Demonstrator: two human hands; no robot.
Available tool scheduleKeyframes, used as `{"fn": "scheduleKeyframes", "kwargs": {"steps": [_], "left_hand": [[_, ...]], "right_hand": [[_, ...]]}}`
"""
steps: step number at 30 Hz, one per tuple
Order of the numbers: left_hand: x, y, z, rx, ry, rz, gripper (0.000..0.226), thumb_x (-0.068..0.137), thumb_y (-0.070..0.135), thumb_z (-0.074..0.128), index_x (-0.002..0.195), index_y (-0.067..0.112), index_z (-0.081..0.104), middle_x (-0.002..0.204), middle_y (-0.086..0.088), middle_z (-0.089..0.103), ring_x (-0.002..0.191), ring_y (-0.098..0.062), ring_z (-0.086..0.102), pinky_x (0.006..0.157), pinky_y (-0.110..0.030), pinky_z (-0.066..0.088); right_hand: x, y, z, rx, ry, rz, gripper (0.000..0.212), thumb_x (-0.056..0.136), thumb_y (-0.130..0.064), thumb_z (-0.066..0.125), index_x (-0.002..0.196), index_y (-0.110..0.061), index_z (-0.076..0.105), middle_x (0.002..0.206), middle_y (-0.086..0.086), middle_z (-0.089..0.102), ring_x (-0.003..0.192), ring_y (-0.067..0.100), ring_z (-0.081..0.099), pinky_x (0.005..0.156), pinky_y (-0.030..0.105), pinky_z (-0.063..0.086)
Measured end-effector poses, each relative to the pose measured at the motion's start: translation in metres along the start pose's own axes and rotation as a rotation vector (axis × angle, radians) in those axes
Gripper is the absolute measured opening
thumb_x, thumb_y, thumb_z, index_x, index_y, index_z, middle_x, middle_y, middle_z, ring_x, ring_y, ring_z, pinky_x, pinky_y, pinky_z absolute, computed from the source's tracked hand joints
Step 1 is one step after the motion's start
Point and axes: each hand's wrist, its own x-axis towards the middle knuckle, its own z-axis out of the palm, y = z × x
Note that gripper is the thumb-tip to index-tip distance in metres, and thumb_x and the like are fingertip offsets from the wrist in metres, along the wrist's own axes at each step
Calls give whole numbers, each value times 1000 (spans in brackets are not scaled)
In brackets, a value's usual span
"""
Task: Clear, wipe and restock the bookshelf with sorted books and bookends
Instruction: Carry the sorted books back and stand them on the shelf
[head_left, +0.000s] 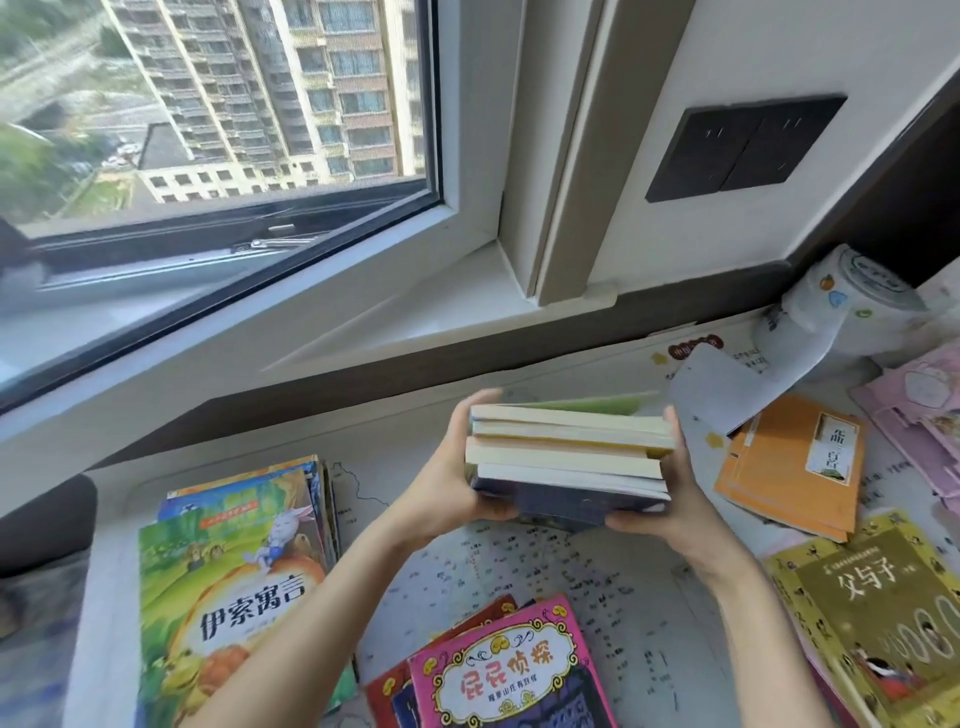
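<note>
Head view: the left hand (457, 478) and right hand (660, 499) clamp a stack of books (569, 457) from both ends, holding it above the worktop (597, 582). A green picture book (228, 597) lies left, a pink book (514, 670) near, an orange book (795, 462) right.

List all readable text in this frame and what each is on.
"伊索寓言": green picture book, on top of the left pile.
"屁屁侦探": pink book; the subtitle is too small to read.
"父与子": yellow book.
Orange book: label is blurred.
Desk mat, white canister: print is too small.
Stack of books: no text visible.
</note>
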Motion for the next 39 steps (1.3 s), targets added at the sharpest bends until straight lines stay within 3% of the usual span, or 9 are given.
{"fn": "scheduleKeyframes", "kwargs": {"steps": [5, 9, 12, 18, 21, 26, 33, 36, 39], "left_hand": [[0, -1, 2, 59, 15, 27, 120, 68, -9, 76, 139, 47, -3, 123, 7, 47, 97, 9, 56, 80, -15, 50], [1, 0, -2, 157, 57, 12, 130, 53, 22, 86, 140, 49, -6, 144, 6, 30, 129, -11, 41, 103, -27, 43], [-1, 2, -2, -48, 83, -61, 135, 60, 11, 89, 148, 42, -9, 141, 21, 28, 129, -3, 34, 102, -17, 34], [-4, -1, 22, -68, 210, 42, 116, 55, 18, 85, 136, 52, 10, 146, 15, 29, 126, 14, 35, 94, -8, 41], [-4, -7, 25, -24, 207, 27, 103, 53, 34, 84, 132, 42, 18, 145, 3, 33, 130, -5, 41, 100, -26, 47], [1, -26, 20, 174, 283, -43, 79, 72, 15, 82, 134, 20, 32, 128, 9, 46, 122, -13, 47, 82, -13, 43], [-2, -2, -4, 365, 308, 39, 78, 59, 31, 89, 124, 23, 46, 117, 16, 61, 110, -13, 58, 89, -38, 51], [-19, 39, -15, 428, 318, 170, 81, 53, 43, 87, 122, 25, 49, 115, 16, 63, 105, -10, 60, 88, -36, 52], [-50, 91, -26, 496, 301, 307, 77, 53, 43, 90, 118, 25, 54, 103, 26, 62, 93, 1, 61, 79, -16, 50]], "right_hand": [[17, -25, 3, -53, -106, -42, 113, 35, -29, 86, 135, -8, 40, 119, -4, 62, 104, -3, 60, 81, 10, 47], [33, -28, 7, -71, -67, -57, 110, 35, -31, 87, 133, -4, 43, 120, 4, 63, 108, 5, 61, 83, 13, 47], [34, -29, 8, -48, -73, -49, 122, 25, -35, 94, 132, -8, 41, 117, 1, 63, 103, 3, 63, 81, 14, 49], [31, -18, 31, 75, 108, -17, 59, 58, 27, 70, 96, -17, 61, 79, -18, 73, 79, -1, 66, 72, 19, 52], [32, -14, 37, 79, 153, -20, 61, 60, 30, 67, 92, -21, 60, 76, -24, 71, 76, -7, 65, 73, 14, 53], [33, -6, 39, 0, 170, -32, 48, 61, 19, 76, 98, -9, 65, 76, -19, 72, 75, -6, 66, 76, 23, 53], [11, -35, 37, -16, 227, -142, 84, 49, -4, 92, 124, -11, 56, 113, -3, 68, 103, 8, 65, 78, 21, 52], [-17, -76, 40, 26, 255, -252, 93, 41, -18, 90, 126, -7, 55, 114, 2, 68, 104, 13, 66, 76, 22, 54], [-58, -123, 49, 82, 302, -371, 93, 42, -9, 89, 127, -1, 51, 115, 11, 67, 103, 18, 67, 72, 23, 54]]}}
